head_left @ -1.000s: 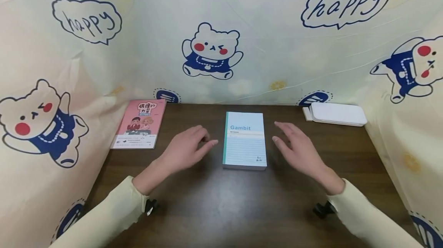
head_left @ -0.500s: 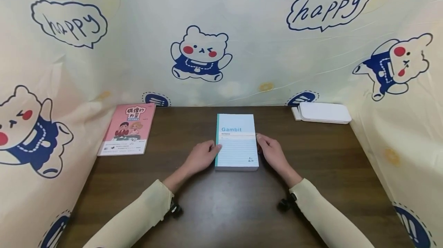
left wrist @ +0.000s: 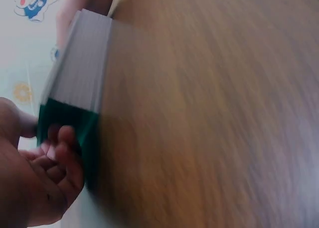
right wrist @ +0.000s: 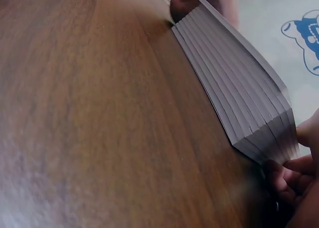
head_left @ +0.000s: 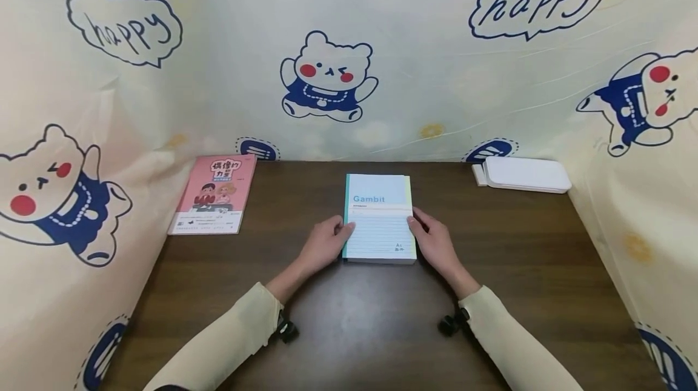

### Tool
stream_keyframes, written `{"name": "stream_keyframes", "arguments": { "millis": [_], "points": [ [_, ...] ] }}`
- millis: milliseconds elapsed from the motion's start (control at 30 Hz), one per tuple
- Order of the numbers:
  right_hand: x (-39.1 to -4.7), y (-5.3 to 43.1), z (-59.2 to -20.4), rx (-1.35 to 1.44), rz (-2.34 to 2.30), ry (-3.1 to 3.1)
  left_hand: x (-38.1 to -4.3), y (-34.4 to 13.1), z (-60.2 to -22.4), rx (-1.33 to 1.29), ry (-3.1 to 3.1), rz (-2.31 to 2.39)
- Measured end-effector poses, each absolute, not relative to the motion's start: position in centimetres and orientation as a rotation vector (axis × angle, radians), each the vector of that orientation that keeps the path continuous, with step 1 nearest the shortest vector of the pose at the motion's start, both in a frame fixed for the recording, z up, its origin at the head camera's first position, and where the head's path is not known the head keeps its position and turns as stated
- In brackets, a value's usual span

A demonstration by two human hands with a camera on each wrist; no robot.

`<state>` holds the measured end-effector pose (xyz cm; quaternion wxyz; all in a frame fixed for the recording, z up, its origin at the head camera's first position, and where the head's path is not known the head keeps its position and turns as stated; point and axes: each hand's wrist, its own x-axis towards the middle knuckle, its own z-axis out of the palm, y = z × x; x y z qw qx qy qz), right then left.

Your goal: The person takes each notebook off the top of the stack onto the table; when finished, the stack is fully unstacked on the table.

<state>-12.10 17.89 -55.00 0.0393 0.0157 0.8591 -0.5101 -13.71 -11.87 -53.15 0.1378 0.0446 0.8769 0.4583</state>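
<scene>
A thick stack of notebooks [head_left: 380, 230] lies in the middle of the table, its top cover light blue with "Gambit" printed on it. My left hand [head_left: 327, 242] grips the green spine side, thumb on the cover's edge. In the left wrist view the fingers [left wrist: 67, 155] are bent against the green spines [left wrist: 60, 115]. On the opposite side my right hand [head_left: 436, 247] holds the stack, its thumb over the top edge. The right wrist view shows several thin notebooks [right wrist: 234, 83] layered together, fingers at their corner. A yellow strip shows along the right edge under the top cover.
A pink book [head_left: 215, 194] lies at the back left of the brown wooden table [head_left: 349, 330]. At the back right is a white case [head_left: 526, 174] with a small white block [head_left: 479, 174] at its left end. A printed cloth [head_left: 414, 76] hangs round three sides.
Both hands came in from either side and took hold of the notebook stack. The right thumb moved onto the cover, and a yellow strip now shows at the right edge. The head view shifted slightly.
</scene>
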Motion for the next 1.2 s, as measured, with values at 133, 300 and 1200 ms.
{"name": "stream_keyframes", "arguments": {
  "millis": [133,300,1200],
  "points": [
    [-12.0,18.1,-55.1,0.041,-1.571,2.642,-14.1,-12.9,-52.5,0.059,2.594,1.339],
    [-11.9,18.3,-55.3,0.055,-1.592,2.655,-14.4,-16.4,-52.4,-0.021,2.695,1.279],
    [-11.9,17.8,-55.5,0.059,-1.595,2.660,-12.7,-31.7,-51.7,-0.168,2.880,0.363]
  ]
}}
